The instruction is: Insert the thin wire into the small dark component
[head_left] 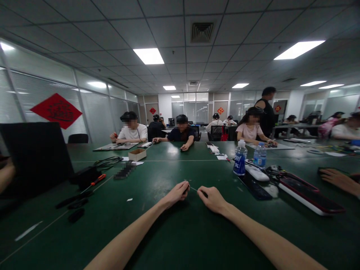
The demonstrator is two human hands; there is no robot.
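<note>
My left hand and my right hand rest close together on the green table, both with fingers pinched closed. A thin pale wire or thread runs between the two pinches, just above the tabletop. What each hand holds beyond that strand is too small to make out.
Two water bottles, a white remote and a red-edged tablet lie to the right. A black laptop, red-handled screwdriver, cables and a small cardboard box sit left. Several people sit across; another person's hand is at right.
</note>
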